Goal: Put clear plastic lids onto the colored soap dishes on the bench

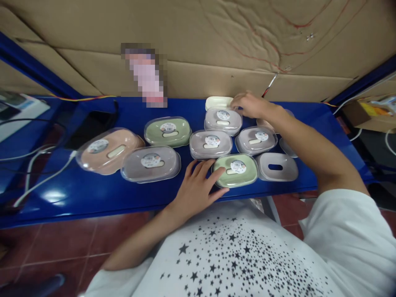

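Observation:
My left hand (198, 183) lies at the front edge of the table with its fingers spread. Its thumb rests on the left end of a green oval plastic box (244, 175) with a clear lid and a round label. My right hand (252, 105) reaches to the back, its fingers bent round the right end of a cream oval dish (218, 102). Just in front of that dish stands a grey lidded box (223, 124). Two more grey lidded boxes, one in the middle (198, 144) and another on the right (269, 144), sit between my hands.
A grey slotted piece (262, 170) lies at the front right. Leftward are a green box (154, 134), a grey box (139, 170) and a peach box (93, 159). A dark phone-like slab (93, 126) and white cables (40, 185) occupy the table's left end. Cardboard (198, 78) walls the back.

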{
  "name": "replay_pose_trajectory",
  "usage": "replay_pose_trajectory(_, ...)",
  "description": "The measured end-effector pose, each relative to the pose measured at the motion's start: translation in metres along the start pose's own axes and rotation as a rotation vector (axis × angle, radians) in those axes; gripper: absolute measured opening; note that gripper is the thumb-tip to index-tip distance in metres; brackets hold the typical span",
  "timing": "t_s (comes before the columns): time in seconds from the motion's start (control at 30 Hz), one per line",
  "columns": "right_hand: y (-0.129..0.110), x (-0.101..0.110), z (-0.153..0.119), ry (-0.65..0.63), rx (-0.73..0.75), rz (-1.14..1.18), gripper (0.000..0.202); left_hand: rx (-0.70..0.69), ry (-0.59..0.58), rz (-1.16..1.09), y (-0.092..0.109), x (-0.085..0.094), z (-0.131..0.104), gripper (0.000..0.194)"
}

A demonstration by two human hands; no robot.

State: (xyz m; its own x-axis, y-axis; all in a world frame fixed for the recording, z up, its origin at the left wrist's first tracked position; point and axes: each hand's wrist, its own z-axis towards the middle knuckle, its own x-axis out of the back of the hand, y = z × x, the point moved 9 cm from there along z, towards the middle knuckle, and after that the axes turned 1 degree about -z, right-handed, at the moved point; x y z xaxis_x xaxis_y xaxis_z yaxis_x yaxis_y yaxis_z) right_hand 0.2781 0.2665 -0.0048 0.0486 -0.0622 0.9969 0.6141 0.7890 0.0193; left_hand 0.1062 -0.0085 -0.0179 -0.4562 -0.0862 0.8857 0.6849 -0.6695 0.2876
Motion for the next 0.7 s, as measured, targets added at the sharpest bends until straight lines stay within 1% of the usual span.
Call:
replay_pose_trajectory(0.07, 0.005, 0.013, -0.014, 0.015, -0.073, 0.018, 0.020, 0.008, -0.019, 0.012, 0.000, 0.000, 0.004, 0.047)
replay_pose_trajectory(0.17, 0.018, 0.045, -0.042, 0.054, -0.207, 0.082, 0.043, 0.014, -0.056, 0.054, 0.002, 0.000, 0.012, 0.045)
replay_pose_trajectory(0.23, 0.024, 0.067, -0.062, 0.117, -0.295, 0.112, 0.054, 0.014, -0.069, 0.092, 0.002, 0.000, 0.018, 0.046)
replay_pose_trajectory(0.3, 0.026, 0.083, -0.078, 0.168, -0.355, 0.100, 0.053, 0.012, -0.072, 0.122, 0.003, 0.001, 0.024, 0.047)
replay_pose_trajectory(0.4, 0.016, 0.097, -0.094, 0.192, -0.358, 0.022, 0.037, 0.021, -0.085, 0.146, 0.000, 0.002, 0.034, 0.047)
replay_pose_trajectory(0.47, 0.006, 0.108, -0.105, 0.239, -0.367, -0.022, 0.031, 0.032, -0.100, 0.161, -0.003, 0.001, 0.044, 0.048)
replay_pose_trajectory(0.53, -0.010, 0.124, -0.121, 0.327, -0.368, -0.041, 0.029, 0.052, -0.116, 0.185, -0.007, 0.000, 0.056, 0.048)
replay_pose_trajectory(0.6, -0.036, 0.139, -0.143, 0.411, -0.335, -0.017, 0.026, 0.089, -0.131, 0.217, -0.013, -0.002, 0.066, 0.048)
replay_pose_trajectory(0.63, -0.053, 0.144, -0.154, 0.439, -0.304, 0.015, 0.022, 0.115, -0.133, 0.234, -0.015, -0.003, 0.069, 0.048)
replay_pose_trajectory(0.7, -0.091, 0.147, -0.180, 0.485, -0.265, 0.101, 0.009, 0.168, -0.109, 0.252, -0.019, 0.001, 0.069, 0.049)
